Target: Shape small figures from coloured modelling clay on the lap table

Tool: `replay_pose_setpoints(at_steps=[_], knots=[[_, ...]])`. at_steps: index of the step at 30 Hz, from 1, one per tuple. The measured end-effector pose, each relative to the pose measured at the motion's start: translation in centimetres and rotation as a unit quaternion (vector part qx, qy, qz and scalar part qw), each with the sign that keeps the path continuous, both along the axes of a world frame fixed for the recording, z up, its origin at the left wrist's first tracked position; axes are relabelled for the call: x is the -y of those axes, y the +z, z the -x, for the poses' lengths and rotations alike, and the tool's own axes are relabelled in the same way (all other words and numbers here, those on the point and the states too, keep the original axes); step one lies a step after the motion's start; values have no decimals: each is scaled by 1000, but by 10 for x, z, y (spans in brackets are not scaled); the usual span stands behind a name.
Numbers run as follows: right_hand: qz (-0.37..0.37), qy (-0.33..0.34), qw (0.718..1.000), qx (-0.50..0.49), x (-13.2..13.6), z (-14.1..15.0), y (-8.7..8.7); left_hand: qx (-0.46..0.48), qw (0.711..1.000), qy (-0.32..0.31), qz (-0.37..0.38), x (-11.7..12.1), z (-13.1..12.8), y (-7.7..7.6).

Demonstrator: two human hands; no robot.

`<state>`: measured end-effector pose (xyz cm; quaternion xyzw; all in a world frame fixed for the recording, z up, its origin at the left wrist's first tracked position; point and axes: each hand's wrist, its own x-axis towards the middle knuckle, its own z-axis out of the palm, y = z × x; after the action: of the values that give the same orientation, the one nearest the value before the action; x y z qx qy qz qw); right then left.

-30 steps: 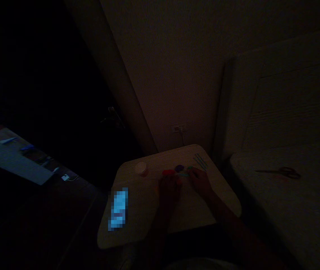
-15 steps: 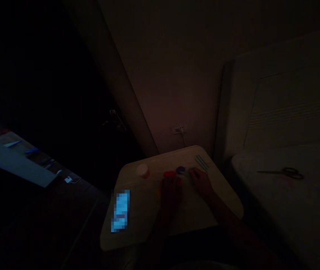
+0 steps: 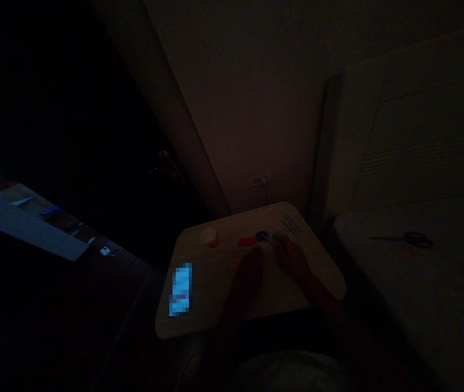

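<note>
The room is very dark. My left hand [image 3: 250, 267] and my right hand [image 3: 292, 257] rest close together on a small pale table [image 3: 215, 305], fingers pointing to its far edge. Just beyond the fingertips lie a red blob [image 3: 246, 241], a dark purple blob [image 3: 261, 236] and a small green piece [image 3: 276, 236]. Several thin greenish sticks [image 3: 291, 226] lie at the far right corner. A small pale cup [image 3: 209, 237] stands left of the red blob. Whether either hand pinches anything is lost in the dark.
A lit phone screen [image 3: 181, 289] lies on the table's left side. Scissors [image 3: 413, 239] lie on a pale surface to the right. A wall socket with a cable [image 3: 261, 179] is behind the table. A lit shelf [image 3: 28, 228] with small items runs at the far left.
The camera view shifted slightly, so the table sits a little higher and rightward in the picture. Both hands stay by the coloured blobs; the left now looks stretched further forward.
</note>
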<state>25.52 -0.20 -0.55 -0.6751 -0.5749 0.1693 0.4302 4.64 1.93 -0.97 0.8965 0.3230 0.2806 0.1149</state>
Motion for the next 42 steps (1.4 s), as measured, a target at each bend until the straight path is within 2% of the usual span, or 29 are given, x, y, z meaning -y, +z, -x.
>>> replay_pose_setpoints(at_steps=[8, 15, 20, 22, 26, 35, 37, 42], knots=[[-4, 9, 1000, -12, 0, -4, -5, -34, 999, -7, 19, 8, -3, 10], [-13, 2, 999, -40, 0, -4, -6, -23, 999, 0, 36, 7, -3, 7], [-13, 0, 998, -54, 2, -4, -3, -4, 999, 8, 34, 10, -3, 11], [-11, 1, 998, -58, 2, -4, -4, 6, 999, 28, 23, 11, -3, 14], [-4, -2, 999, -52, 2, -5, -5, 24, 994, 109, -2, 12, -3, 17], [-4, 3, 999, -39, 2, -6, -3, 39, 973, 225, -12, 6, -2, 13], [-5, 5, 1000, -30, 2, -6, -3, 38, 972, 230, -8, 5, -1, 13], [-12, 5, 1000, -7, 2, -4, -2, 44, 979, 198, 6, 3, 0, 17]])
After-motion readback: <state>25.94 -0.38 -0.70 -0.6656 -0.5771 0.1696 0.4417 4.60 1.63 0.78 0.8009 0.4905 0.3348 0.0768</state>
